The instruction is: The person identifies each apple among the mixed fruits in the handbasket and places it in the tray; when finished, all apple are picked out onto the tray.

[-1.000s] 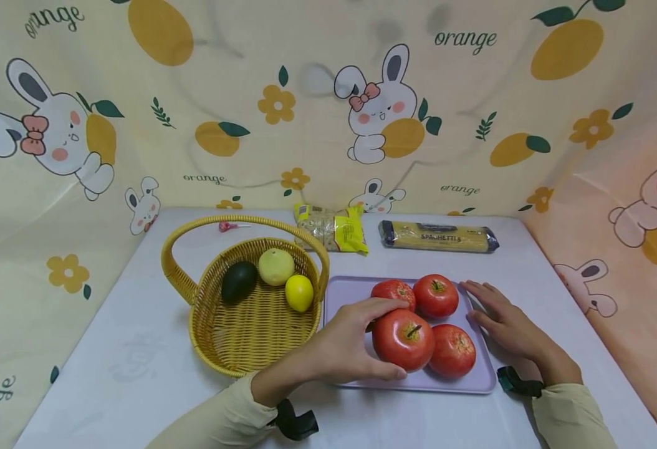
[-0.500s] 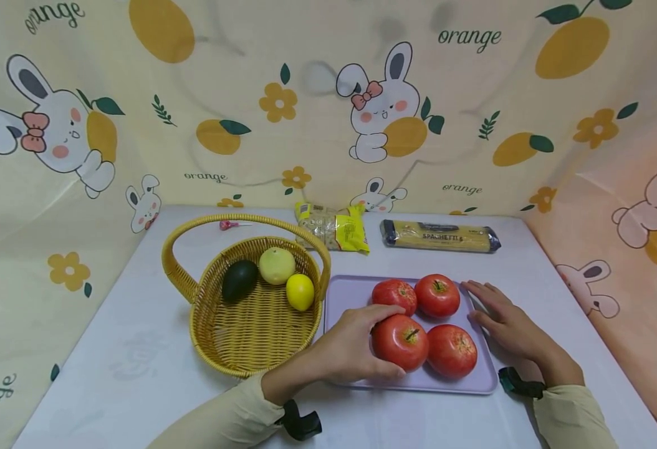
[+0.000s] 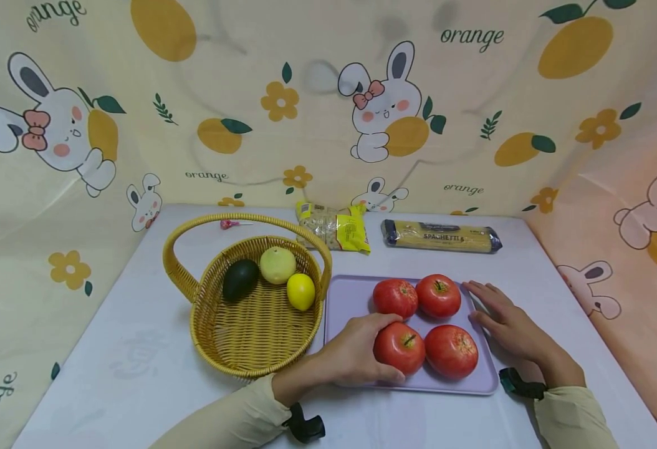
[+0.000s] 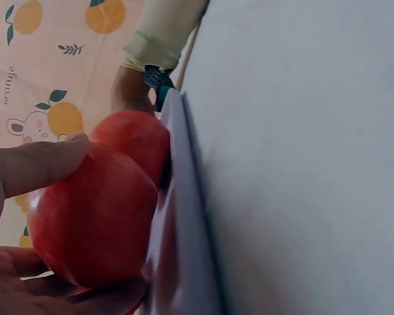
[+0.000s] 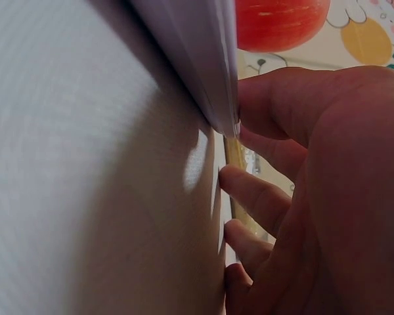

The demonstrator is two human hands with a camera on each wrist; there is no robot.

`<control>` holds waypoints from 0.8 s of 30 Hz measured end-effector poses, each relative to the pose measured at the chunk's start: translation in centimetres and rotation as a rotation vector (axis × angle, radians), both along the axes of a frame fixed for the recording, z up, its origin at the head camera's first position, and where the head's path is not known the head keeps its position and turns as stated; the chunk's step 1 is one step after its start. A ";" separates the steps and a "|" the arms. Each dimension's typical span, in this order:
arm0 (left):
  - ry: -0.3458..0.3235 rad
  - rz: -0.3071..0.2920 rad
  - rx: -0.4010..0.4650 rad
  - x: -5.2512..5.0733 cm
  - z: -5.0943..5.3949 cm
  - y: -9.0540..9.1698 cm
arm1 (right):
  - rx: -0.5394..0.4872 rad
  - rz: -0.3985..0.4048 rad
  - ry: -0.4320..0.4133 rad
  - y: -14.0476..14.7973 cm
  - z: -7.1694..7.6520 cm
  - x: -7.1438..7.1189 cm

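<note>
My left hand (image 3: 355, 353) grips a red apple (image 3: 402, 352) at the front left of a lilac tray (image 3: 346, 288). In the left wrist view, the thumb lies on one side of the held apple (image 4: 95, 216) and the fingers curl round the other. A second apple (image 3: 452, 352) sits right beside it, and two more, a rear left apple (image 3: 394, 297) and a rear right apple (image 3: 438, 296), are behind. At the tray's right edge rests my right hand (image 3: 508, 321), fingers extended. Its thumb (image 5: 276, 98) touches the rim in the right wrist view; other fingertips meet the table.
Left of the tray stands a wicker basket (image 3: 239, 349) with a tall handle, holding an avocado (image 3: 241, 280), a pale green round fruit (image 3: 277, 265) and a lemon (image 3: 301, 292). Behind lie a yellow bag (image 3: 334, 227), a spaghetti pack (image 3: 441, 236) and a small pink-headed item (image 3: 230, 224).
My left hand has lowered the apple toward the tray, bringing it slightly nearer the front edge. The right hand stays at the tray's right edge.
</note>
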State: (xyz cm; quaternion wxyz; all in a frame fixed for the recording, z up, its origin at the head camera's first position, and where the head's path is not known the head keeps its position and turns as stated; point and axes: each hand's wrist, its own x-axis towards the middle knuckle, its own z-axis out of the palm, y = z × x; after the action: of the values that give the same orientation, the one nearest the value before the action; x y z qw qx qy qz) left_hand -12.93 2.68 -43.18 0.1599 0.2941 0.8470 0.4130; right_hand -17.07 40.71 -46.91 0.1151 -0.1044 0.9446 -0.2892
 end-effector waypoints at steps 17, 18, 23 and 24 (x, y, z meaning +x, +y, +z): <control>0.003 0.016 -0.058 0.4 -0.8 0.4 | -0.002 -0.003 -0.010 -0.1 0.1 0.0; 0.015 0.013 -0.072 0.4 -0.8 0.4 | -0.002 0.000 -0.009 -0.1 0.1 0.0; 0.047 0.004 -0.146 0.7 -0.3 0.5 | 0.002 -0.003 -0.007 -0.1 0.0 0.0; 0.047 0.006 -0.155 0.8 -0.3 0.6 | 0.002 -0.005 -0.008 -0.1 0.0 0.0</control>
State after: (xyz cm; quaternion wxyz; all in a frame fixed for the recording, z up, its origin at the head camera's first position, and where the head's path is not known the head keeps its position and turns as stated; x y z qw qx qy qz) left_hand -12.17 3.28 -43.48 0.1610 0.2880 0.8808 0.3397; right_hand -17.11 40.63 -46.91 0.1181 -0.1009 0.9447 -0.2889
